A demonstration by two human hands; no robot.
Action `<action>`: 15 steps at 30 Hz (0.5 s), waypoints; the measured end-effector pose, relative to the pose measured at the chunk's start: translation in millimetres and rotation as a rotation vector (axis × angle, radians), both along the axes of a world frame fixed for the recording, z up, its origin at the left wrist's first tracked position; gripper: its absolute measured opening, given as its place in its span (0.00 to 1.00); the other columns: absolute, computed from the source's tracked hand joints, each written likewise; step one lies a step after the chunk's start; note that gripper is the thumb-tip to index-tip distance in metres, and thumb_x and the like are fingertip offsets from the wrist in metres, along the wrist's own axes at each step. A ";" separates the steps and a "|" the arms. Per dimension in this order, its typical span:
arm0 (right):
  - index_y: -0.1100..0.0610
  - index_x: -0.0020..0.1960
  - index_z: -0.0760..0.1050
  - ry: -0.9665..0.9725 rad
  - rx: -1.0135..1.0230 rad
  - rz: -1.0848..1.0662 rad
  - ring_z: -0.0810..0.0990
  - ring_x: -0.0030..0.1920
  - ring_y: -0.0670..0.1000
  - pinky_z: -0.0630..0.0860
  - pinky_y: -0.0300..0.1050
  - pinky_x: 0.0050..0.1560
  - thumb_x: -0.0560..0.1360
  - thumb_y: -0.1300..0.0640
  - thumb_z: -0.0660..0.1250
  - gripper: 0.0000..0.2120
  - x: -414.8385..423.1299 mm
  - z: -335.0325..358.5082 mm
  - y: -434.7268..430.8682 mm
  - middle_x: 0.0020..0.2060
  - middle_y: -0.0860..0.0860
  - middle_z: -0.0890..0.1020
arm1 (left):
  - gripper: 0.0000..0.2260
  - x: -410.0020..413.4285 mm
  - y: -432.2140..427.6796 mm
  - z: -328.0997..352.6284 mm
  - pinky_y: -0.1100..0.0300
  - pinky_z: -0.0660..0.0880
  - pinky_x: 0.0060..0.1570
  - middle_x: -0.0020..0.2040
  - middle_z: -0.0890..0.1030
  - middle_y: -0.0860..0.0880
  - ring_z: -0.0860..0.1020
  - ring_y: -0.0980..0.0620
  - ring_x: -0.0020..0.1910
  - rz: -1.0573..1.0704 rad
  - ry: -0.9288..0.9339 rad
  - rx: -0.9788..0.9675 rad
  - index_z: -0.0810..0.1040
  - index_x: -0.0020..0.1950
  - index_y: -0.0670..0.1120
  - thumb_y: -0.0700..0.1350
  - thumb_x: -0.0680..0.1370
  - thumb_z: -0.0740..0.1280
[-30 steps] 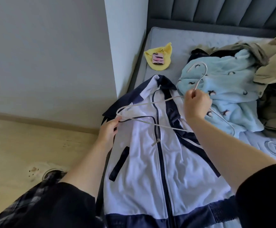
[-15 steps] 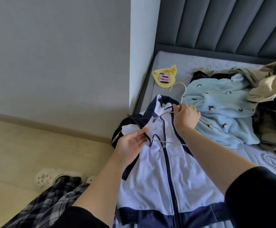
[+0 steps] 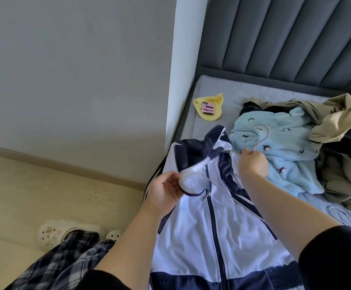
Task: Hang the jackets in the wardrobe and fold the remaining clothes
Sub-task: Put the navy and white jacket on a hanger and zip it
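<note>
Left fingers: the left hand [image 3: 166, 193] has fingers and thumb curled round a bunched white fold at the jacket's left shoulder, just beside the zip pull.
Right fingers: the right hand [image 3: 253, 164] is pinched tight on the neck of the pale thin wire hanger [image 3: 261, 136], just below its hook.
Hanger: the hook rises above the right hand over the blue fleece; the hanger's arms are mostly hidden, apparently inside the collar.
Jacket: the white zip-up track jacket with navy collar, stripes and hem [image 3: 216, 237] lies front up on the near edge of the grey quilted mattress [image 3: 229, 88], collar away from the person.
Step in hand: judged to be seating the left shoulder over the hanger arm.
Doing it well: hold the hanger neck steady at the collar centre, draw the gathered fabric over the arm's end, then smooth it (the cloth looks slippery, so uneven shoulders could slide off).
Around: a light blue fleece garment with small dark motifs [image 3: 279, 151] lies just right of the jacket, touching a heap of beige and dark clothes [image 3: 342, 147]; a yellow cloth bearing a small pink item [image 3: 209, 106] sits near the wall; a second pale hanger [image 3: 335, 214] lies on the mattress.
In the way: the hook overlaps the fleece and might snag it on lifting; the wardrobe is not in view.
</note>
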State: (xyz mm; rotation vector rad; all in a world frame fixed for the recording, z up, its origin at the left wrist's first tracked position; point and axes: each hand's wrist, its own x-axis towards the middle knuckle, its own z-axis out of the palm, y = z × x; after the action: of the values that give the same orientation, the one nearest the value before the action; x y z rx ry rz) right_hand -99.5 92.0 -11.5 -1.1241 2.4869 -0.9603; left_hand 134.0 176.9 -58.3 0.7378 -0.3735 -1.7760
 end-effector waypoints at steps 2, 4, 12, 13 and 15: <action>0.64 0.58 0.76 0.020 -0.044 -0.034 0.72 0.62 0.62 0.67 0.55 0.59 0.81 0.46 0.55 0.23 -7.1 4.5 2.8 0.57 0.63 0.78 | 0.19 7.2 -6.3 -6.8 0.62 0.71 0.30 0.29 0.75 0.48 0.75 0.53 0.27 0.124 0.030 0.022 0.78 0.26 0.44 0.41 0.77 0.60; 0.64 0.58 0.75 0.034 -0.074 -0.047 0.72 0.61 0.62 0.67 0.55 0.59 0.81 0.46 0.55 0.22 -8.7 7.5 5.2 0.56 0.62 0.78 | 0.18 10.4 -7.7 -12.4 0.61 0.75 0.33 0.33 0.77 0.47 0.78 0.52 0.30 0.183 0.038 0.031 0.79 0.30 0.44 0.41 0.79 0.59; 0.56 0.37 0.69 -0.020 0.001 0.301 0.73 0.36 0.57 0.68 0.46 0.40 0.79 0.48 0.58 0.16 15.4 3.9 6.5 0.30 0.51 0.73 | 0.15 12.0 -11.3 -21.4 0.54 0.79 0.44 0.53 0.83 0.43 0.82 0.44 0.50 0.264 -0.376 0.151 0.76 0.64 0.40 0.40 0.77 0.68; 0.55 0.39 0.71 0.033 -0.014 0.273 0.73 0.38 0.57 0.70 0.48 0.44 0.79 0.48 0.57 0.15 15.6 3.2 8.2 0.31 0.52 0.74 | 0.16 15.4 -14.5 -24.6 0.53 0.79 0.46 0.53 0.82 0.44 0.81 0.44 0.50 0.324 -0.453 0.233 0.75 0.64 0.39 0.42 0.77 0.68; 0.56 0.41 0.73 0.154 -0.062 0.200 0.71 0.40 0.58 0.68 0.51 0.55 0.79 0.50 0.56 0.14 13.0 1.9 11.9 0.35 0.54 0.76 | 0.21 23.9 -19.8 -29.7 0.51 0.78 0.52 0.55 0.79 0.44 0.80 0.44 0.52 0.439 -0.504 0.365 0.71 0.67 0.38 0.47 0.78 0.67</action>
State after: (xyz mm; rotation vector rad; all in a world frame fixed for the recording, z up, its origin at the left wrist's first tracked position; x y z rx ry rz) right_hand -86.5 103.8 -9.6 -1.4868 2.4145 -0.9316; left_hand 157.9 157.2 -88.0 1.4199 -0.1938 -1.2384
